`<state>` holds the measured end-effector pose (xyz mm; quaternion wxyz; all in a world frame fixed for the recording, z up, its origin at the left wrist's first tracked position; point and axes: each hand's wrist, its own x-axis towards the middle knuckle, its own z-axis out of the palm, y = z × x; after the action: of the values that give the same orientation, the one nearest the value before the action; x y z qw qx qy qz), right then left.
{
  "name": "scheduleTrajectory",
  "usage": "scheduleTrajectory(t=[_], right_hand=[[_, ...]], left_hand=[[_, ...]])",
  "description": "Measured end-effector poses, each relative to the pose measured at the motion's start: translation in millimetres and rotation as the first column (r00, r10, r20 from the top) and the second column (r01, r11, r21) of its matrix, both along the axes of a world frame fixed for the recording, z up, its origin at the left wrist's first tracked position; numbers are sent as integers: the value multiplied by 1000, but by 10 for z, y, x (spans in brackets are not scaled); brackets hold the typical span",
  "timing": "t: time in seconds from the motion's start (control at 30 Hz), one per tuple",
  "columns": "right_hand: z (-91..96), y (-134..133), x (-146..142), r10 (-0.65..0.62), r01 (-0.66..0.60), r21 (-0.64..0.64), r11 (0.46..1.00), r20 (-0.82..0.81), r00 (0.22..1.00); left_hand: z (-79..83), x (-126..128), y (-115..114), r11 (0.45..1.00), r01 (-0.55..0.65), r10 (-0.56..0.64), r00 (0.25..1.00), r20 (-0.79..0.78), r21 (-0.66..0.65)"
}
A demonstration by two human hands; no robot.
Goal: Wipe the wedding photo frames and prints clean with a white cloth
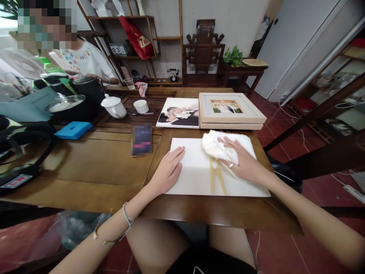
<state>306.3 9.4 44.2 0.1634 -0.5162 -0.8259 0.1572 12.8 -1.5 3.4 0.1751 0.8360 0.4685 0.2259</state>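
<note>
Broadly, tabletop (99, 160) has bare wood to the left; white board (194, 171) lies close to its near edge. Cloth (218, 146) sits on board's far-right part. Right grip (242, 161) lies flat on cloth, fingers apart, not clamped; left grip (168, 171) is splayed flat over board's left edge.

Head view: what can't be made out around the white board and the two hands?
- Head view: the small dark upright card is blurred, so its print is unreadable.
- Head view: the pale yellow wooden strips on the white flat board have their upper ends hidden under the right hand and the crumpled white cloth.
- Head view: the board surface under the left hand is covered by the palm.
</note>
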Motion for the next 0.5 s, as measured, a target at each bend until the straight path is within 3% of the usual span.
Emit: scheduleTrajectory(t=[0.1,0.17,0.4,0.5], right_hand=[[-5,173,134,-99,95,44,995,101,990],[38,81,200,-93,87,43,995,171,981],[244,-976,295,147,-152,-7,988,308,940],[265,-1105,327,209,-209,-31,977,297,932]], left_hand=[[8,2,-4,1000,4,-4,1000,2,1],[6,3,-7,1000,5,-5,1000,4,3],[-13,11,-14,1000,-2,2,1000,9,2],[-4,14,-16,1000,-1,1,1000,10,-1]])
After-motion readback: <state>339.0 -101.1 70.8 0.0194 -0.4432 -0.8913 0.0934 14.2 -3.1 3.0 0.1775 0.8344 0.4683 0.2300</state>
